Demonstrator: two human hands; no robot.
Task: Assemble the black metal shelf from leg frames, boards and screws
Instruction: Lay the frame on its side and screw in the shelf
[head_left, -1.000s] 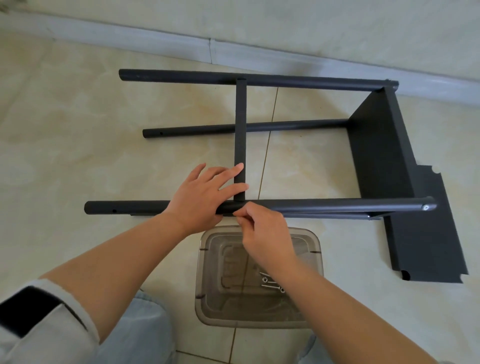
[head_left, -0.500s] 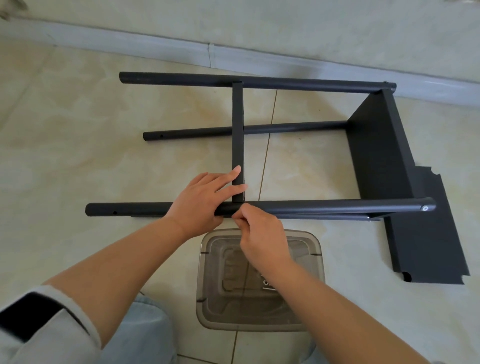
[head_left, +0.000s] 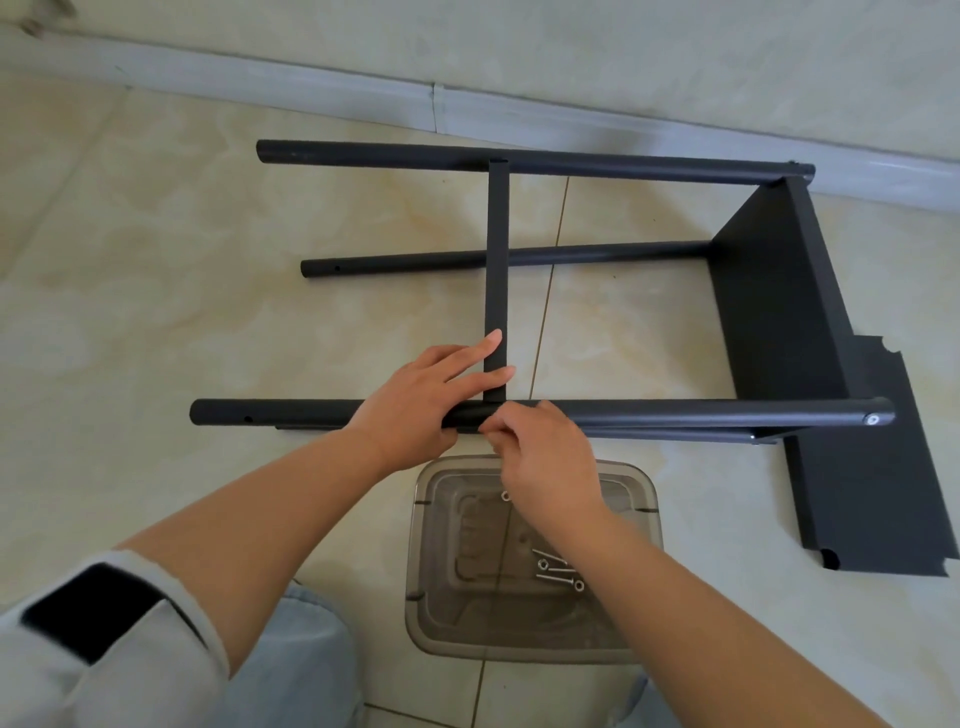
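Note:
The black shelf frame lies on its side on the tiled floor. Its near leg tube (head_left: 675, 413) runs left to right, with a screw head (head_left: 873, 419) at its right end. A flat cross board (head_left: 495, 280) spans from the far leg tube (head_left: 571, 161) to the near one. My left hand (head_left: 423, 397) lies over the joint of that board and the near tube, pressing them together. My right hand (head_left: 545, 457) is pinched at the tube's near side just right of the joint; what its fingertips hold is hidden. An upright black board (head_left: 774, 301) closes the frame's right end.
A clear plastic box (head_left: 639, 623) with several screws (head_left: 558, 571) sits on the floor under my right forearm. A loose black board (head_left: 878, 493) lies flat at the right. A third leg tube (head_left: 415, 262) lies on the floor. The wall skirting runs along the back.
My right hand has stayed pinched at the joint with small finger shifts. The left hand keeps its place. The view has tilted slightly.

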